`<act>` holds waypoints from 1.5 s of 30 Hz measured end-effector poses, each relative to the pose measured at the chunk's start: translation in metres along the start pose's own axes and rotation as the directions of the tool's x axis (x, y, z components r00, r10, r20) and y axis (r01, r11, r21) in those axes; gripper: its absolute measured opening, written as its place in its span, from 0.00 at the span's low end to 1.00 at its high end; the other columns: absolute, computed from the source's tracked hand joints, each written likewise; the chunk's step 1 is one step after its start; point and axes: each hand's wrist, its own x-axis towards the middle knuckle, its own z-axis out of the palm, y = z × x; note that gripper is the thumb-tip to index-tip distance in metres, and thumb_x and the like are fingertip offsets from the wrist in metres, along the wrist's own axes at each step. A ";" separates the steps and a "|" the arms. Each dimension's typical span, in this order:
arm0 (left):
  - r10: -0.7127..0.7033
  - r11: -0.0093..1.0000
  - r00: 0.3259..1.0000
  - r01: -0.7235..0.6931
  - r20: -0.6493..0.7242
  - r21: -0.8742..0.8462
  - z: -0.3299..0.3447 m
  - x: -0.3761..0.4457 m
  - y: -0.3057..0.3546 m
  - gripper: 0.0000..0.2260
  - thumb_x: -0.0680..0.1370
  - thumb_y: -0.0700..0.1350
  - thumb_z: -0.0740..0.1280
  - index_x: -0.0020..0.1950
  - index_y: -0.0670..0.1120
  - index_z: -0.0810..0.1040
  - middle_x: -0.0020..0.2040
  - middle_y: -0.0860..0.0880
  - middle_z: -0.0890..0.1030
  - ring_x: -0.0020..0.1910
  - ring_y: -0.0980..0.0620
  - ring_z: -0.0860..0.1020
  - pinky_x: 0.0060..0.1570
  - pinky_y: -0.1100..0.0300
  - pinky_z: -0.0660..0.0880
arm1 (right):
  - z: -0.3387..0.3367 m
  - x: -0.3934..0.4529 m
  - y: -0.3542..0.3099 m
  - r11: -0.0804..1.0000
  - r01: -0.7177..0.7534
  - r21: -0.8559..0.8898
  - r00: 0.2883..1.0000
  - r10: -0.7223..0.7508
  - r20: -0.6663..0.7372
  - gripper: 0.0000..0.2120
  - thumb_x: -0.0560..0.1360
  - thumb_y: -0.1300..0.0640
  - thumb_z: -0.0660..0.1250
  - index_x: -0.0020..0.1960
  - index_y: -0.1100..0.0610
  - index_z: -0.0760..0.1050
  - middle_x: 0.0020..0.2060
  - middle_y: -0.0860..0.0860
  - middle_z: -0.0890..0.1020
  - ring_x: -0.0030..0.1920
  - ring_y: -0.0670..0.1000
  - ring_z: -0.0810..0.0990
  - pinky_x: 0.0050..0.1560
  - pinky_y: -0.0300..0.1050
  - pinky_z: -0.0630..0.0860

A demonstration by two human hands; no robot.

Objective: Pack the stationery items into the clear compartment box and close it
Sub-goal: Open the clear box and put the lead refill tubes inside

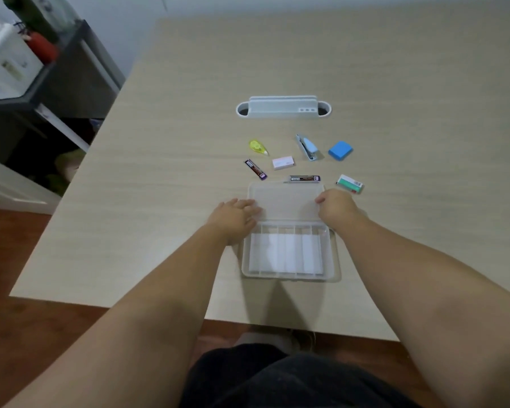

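The clear compartment box (334, 260) lies open near the table's front edge, its several compartments empty. Its lid (286, 201) is folded back flat on the far side. My left hand (236, 216) rests on the lid's left edge and my right hand (334, 207) grips its right edge. Beyond the lid lie a yellow correction tape (258, 146), a dark lead tube (256, 169), a pink-white staple box (283, 162), a second dark lead tube (304, 178), a light blue stapler (307, 146), a blue eraser block (340, 150) and a green-white eraser (350, 184).
A white cable-slot organiser (283, 108) is set into the table (165, 172) behind the items. To the left stand a dark shelf unit (71, 83) with a white bin (6, 63). My lap is below the table's front edge.
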 end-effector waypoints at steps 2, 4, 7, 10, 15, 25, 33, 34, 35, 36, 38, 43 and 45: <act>-0.006 1.000 1.000 0.006 -0.021 -0.008 0.001 -0.002 -0.003 0.21 0.81 0.56 0.52 0.74 0.59 0.62 0.78 0.55 0.59 0.77 0.45 0.56 0.74 0.45 0.52 | 0.002 0.004 -0.001 0.999 -0.006 0.034 1.000 0.006 -0.006 0.19 0.76 0.64 0.60 0.63 0.52 0.76 0.63 0.55 0.77 0.64 0.56 0.74 0.62 0.45 0.70; -0.004 1.000 0.999 0.004 -0.039 -0.007 0.000 -0.002 -0.003 0.21 0.80 0.56 0.53 0.74 0.59 0.63 0.77 0.55 0.61 0.77 0.45 0.56 0.74 0.45 0.52 | 0.004 0.006 0.002 0.997 -0.007 0.078 0.999 0.010 -0.034 0.18 0.75 0.63 0.61 0.60 0.50 0.78 0.61 0.53 0.78 0.60 0.56 0.77 0.57 0.44 0.72; -0.019 0.987 0.986 -0.008 -0.163 -0.163 -0.006 0.003 -0.001 0.20 0.79 0.53 0.59 0.71 0.55 0.69 0.75 0.52 0.67 0.75 0.46 0.61 0.73 0.49 0.56 | 0.004 0.010 0.008 0.980 -0.028 0.197 0.996 0.043 -0.074 0.14 0.74 0.60 0.62 0.54 0.48 0.81 0.55 0.51 0.82 0.51 0.55 0.81 0.46 0.41 0.72; -0.096 0.944 0.952 -0.006 -0.290 -0.331 -0.019 0.015 -0.001 0.18 0.78 0.49 0.61 0.68 0.54 0.74 0.71 0.50 0.72 0.70 0.47 0.66 0.69 0.54 0.62 | 0.002 0.021 0.007 0.958 0.023 0.287 0.993 0.012 -0.119 0.15 0.72 0.62 0.62 0.54 0.51 0.81 0.48 0.54 0.82 0.45 0.55 0.80 0.43 0.39 0.70; -0.029 0.984 0.948 -0.028 -0.316 -0.175 -0.041 0.039 -0.006 0.19 0.76 0.43 0.62 0.66 0.53 0.76 0.67 0.49 0.76 0.67 0.45 0.69 0.65 0.56 0.64 | -0.010 0.039 -0.008 0.965 0.118 0.235 0.984 -0.083 -0.155 0.17 0.72 0.64 0.61 0.55 0.52 0.81 0.54 0.56 0.76 0.46 0.56 0.77 0.48 0.43 0.72; 0.048 0.999 0.980 -0.046 -0.192 0.013 -0.063 0.104 -0.022 0.25 0.76 0.36 0.58 0.70 0.56 0.71 0.69 0.48 0.71 0.66 0.43 0.67 0.63 0.51 0.68 | -0.024 0.081 -0.030 0.993 0.089 0.071 0.995 -0.086 -0.045 0.12 0.75 0.60 0.65 0.57 0.52 0.81 0.57 0.51 0.82 0.56 0.54 0.80 0.58 0.46 0.75; -0.074 0.969 0.985 0.034 -0.155 -0.245 -0.064 0.130 -0.032 0.15 0.72 0.40 0.67 0.56 0.54 0.81 0.59 0.48 0.72 0.60 0.45 0.72 0.60 0.51 0.72 | -0.028 0.099 -0.025 0.990 0.062 0.128 0.996 -0.054 -0.068 0.10 0.73 0.59 0.70 0.54 0.55 0.81 0.51 0.53 0.84 0.52 0.53 0.81 0.45 0.39 0.69; -0.089 0.965 0.982 0.044 -0.165 -0.257 -0.064 0.131 -0.033 0.14 0.71 0.41 0.69 0.55 0.52 0.81 0.58 0.47 0.72 0.59 0.45 0.72 0.59 0.51 0.73 | -0.029 0.101 -0.025 0.991 0.065 0.116 0.995 -0.056 -0.077 0.09 0.73 0.60 0.69 0.53 0.56 0.81 0.51 0.54 0.84 0.52 0.54 0.81 0.46 0.40 0.70; -0.106 0.962 0.979 0.057 -0.173 -0.268 -0.063 0.131 -0.033 0.13 0.71 0.41 0.70 0.54 0.50 0.80 0.58 0.47 0.72 0.58 0.44 0.72 0.57 0.51 0.73 | -0.029 0.102 -0.024 0.992 0.068 0.102 0.994 -0.060 -0.086 0.09 0.74 0.61 0.67 0.53 0.57 0.82 0.51 0.55 0.84 0.52 0.55 0.81 0.47 0.42 0.72; -0.124 0.957 0.976 0.069 -0.181 -0.281 -0.063 0.131 -0.034 0.12 0.70 0.41 0.70 0.53 0.48 0.80 0.58 0.46 0.72 0.58 0.44 0.73 0.56 0.52 0.73 | -0.029 0.104 -0.024 0.994 0.069 0.089 0.994 -0.061 -0.088 0.09 0.74 0.62 0.66 0.53 0.58 0.82 0.52 0.56 0.84 0.52 0.56 0.81 0.47 0.43 0.73; -0.163 0.943 0.967 0.094 -0.198 -0.319 -0.062 0.129 -0.034 0.09 0.70 0.41 0.71 0.50 0.45 0.79 0.55 0.44 0.74 0.54 0.43 0.75 0.52 0.54 0.73 | -0.030 0.104 -0.022 0.993 0.069 0.098 0.997 -0.064 -0.051 0.11 0.74 0.62 0.66 0.54 0.56 0.82 0.52 0.55 0.84 0.51 0.54 0.81 0.44 0.40 0.70; -0.339 0.812 0.919 0.179 -0.199 -0.555 -0.057 0.115 -0.030 0.07 0.70 0.41 0.70 0.47 0.47 0.78 0.44 0.49 0.82 0.43 0.48 0.79 0.38 0.60 0.71 | -0.036 0.104 -0.017 0.985 0.158 0.064 0.984 -0.162 0.073 0.14 0.72 0.65 0.67 0.55 0.55 0.83 0.47 0.58 0.85 0.48 0.57 0.81 0.46 0.42 0.73; -0.383 0.740 0.904 0.175 -0.193 -0.650 -0.055 0.107 -0.026 0.09 0.70 0.43 0.71 0.50 0.49 0.78 0.42 0.51 0.82 0.40 0.51 0.77 0.35 0.61 0.70 | -0.036 0.104 -0.018 0.982 0.187 0.003 0.980 -0.187 0.066 0.14 0.71 0.65 0.67 0.54 0.56 0.83 0.48 0.59 0.84 0.50 0.58 0.81 0.51 0.46 0.76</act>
